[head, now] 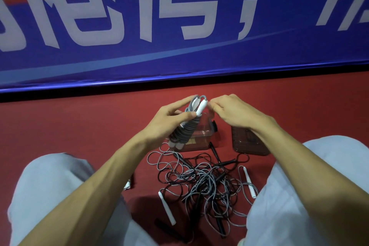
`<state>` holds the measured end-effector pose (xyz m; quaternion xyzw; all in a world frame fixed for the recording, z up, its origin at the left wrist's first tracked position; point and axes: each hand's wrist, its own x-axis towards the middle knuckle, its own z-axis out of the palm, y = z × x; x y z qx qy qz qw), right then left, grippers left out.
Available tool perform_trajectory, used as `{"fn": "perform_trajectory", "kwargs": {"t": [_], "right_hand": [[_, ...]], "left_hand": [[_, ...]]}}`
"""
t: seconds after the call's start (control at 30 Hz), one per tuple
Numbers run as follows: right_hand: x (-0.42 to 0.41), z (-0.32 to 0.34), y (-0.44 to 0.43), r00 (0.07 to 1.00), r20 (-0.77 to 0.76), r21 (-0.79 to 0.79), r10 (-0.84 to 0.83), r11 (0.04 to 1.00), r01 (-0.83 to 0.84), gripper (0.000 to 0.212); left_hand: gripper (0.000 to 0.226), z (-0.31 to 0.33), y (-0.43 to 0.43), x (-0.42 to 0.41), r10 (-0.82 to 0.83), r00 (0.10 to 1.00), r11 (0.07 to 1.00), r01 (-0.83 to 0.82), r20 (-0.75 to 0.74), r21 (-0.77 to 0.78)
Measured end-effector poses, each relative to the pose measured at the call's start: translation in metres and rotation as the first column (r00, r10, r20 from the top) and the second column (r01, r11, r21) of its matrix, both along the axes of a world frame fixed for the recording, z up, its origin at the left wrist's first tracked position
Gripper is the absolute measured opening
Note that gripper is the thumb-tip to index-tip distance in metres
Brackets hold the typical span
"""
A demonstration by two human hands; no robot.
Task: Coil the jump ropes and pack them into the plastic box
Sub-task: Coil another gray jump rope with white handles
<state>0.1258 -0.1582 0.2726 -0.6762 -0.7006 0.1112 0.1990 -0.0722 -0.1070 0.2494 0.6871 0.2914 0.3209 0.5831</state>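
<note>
The left hand grips a wound grey rope, thumb and fingers clamped round its middle. The rope's long axis is tilted, with the white handle ends low by the wrist and the top loop up past the fingertips. The right hand has its fingers curled together at that top end, touching it or nearly so; whether they pinch the cord, I cannot tell. The clear box sits open just under and beyond the left fingers, so this hand is the nearer one to drop the rope in, probably low end first. The lid lies under the right wrist. The tangle of loose ropes lies nearer the body.
</note>
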Motion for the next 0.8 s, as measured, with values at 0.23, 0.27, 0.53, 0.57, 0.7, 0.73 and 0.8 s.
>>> {"fn": "perform_trajectory", "kwargs": {"t": [0.23, 0.27, 0.53, 0.57, 0.7, 0.73, 0.8], "right_hand": [[-0.005, 0.003, -0.002, 0.994, -0.058, -0.091, 0.094, 0.991, -0.099, 0.039], [-0.007, 0.004, -0.002, 0.992, -0.058, -0.102, 0.108, 0.988, -0.114, 0.03], [-0.018, -0.001, 0.003, 0.892, -0.452, 0.107, 0.006, 0.993, 0.048, 0.028], [-0.019, -0.001, 0.004, 0.88, -0.473, 0.141, -0.026, 0.984, 0.104, 0.028], [-0.02, -0.004, 0.007, 0.84, -0.533, 0.261, -0.099, 0.926, 0.274, 0.033], [-0.02, -0.005, 0.007, 0.832, -0.549, 0.288, -0.082, 0.916, 0.28, 0.036], [-0.023, -0.003, 0.006, 0.783, -0.622, 0.327, -0.002, 0.908, 0.262, 0.036]], "left_hand": [[0.025, 0.003, 0.0, 0.001, 0.085, 0.992, 0.988, -0.072, 0.09, -0.133], [0.025, 0.004, 0.001, 0.001, 0.109, 0.989, 0.986, -0.095, 0.097, -0.139], [0.026, 0.009, 0.009, -0.005, 0.293, 0.943, 0.929, -0.243, 0.157, -0.278], [0.027, 0.008, 0.01, -0.006, 0.305, 0.94, 0.926, -0.254, 0.155, -0.278], [0.029, 0.008, 0.011, -0.006, 0.318, 0.935, 0.921, -0.266, 0.156, -0.284], [0.03, 0.007, 0.011, -0.006, 0.312, 0.938, 0.922, -0.26, 0.153, -0.287], [0.031, 0.006, 0.01, -0.006, 0.294, 0.946, 0.925, -0.246, 0.137, -0.289]]}}
